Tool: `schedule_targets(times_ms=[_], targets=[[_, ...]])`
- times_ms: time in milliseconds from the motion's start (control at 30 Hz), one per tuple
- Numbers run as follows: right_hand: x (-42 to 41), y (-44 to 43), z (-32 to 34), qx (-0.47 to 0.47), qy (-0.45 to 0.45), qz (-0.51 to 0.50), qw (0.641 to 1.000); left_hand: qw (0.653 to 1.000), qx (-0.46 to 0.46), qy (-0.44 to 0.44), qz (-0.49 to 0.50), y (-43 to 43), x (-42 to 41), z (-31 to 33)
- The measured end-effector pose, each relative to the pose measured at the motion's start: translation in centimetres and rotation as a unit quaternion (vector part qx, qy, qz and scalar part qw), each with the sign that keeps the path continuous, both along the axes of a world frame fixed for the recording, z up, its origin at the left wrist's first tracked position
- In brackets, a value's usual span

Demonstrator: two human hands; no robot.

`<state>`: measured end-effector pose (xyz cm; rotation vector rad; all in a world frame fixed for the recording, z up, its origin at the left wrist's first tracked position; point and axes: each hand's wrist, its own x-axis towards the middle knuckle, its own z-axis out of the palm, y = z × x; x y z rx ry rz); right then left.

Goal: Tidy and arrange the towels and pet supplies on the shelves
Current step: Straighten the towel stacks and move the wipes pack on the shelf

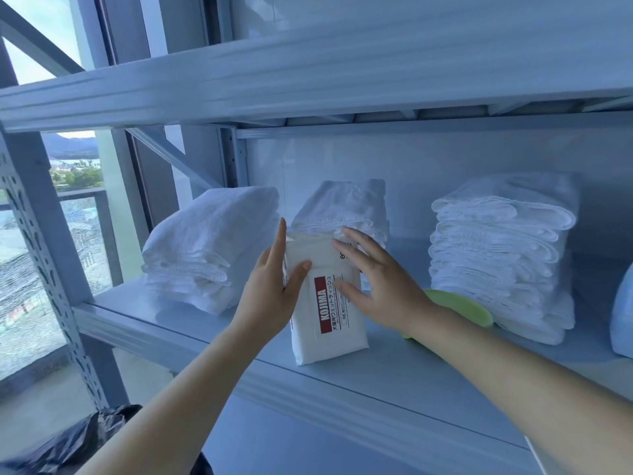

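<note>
1. The wipes pack (337, 323), white with a red "KOJIMA" label, stands on end on the shelf (394, 375), near the front edge. It is directly in front of the middle towel stack (342, 207) and hides that stack's lower part.
2. The left hand (270, 289) lies flat against the pack's left side. Its fingers are straight and point upward, and its thumb rests across the front face.
3. The right hand (380, 279) is spread wide. Its fingertips and thumb touch the pack's front and right side without closing around it.
4. The left towel stack (205, 245) sits just beside the pack. The right towel stack (503, 255) stands apart, further along the shelf.
5. A green object (459, 305) lies at the foot of the right stack. The right wrist covers much of it, so its type cannot be determined.
6. A pale blue item (623, 320) is cut off by the right frame edge and cannot be identified.
7. A black bag (85, 440) is partly visible, blurred, at the lower left.
</note>
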<state>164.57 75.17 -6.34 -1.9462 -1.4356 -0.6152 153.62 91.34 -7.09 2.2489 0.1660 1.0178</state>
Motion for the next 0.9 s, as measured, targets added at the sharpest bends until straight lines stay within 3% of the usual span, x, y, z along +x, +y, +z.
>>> schedule_targets(times_ms=[300,667,900], targets=[[-0.6,0.1,-2.7,-0.061,0.024,0.004,0.998,0.992,0.124,0.000,-0.038,-0.6,-1.6,-5.2],[-0.6,1.0,-4.2,-0.122,0.060,-0.007,0.991,0.985,-0.069,0.087,-0.135,1.7,-1.2,-6.6],[-1.2,1.1,-4.2,-0.144,0.089,-0.049,0.984,0.989,-0.043,0.110,-0.092,2.4,-1.1,-6.8]])
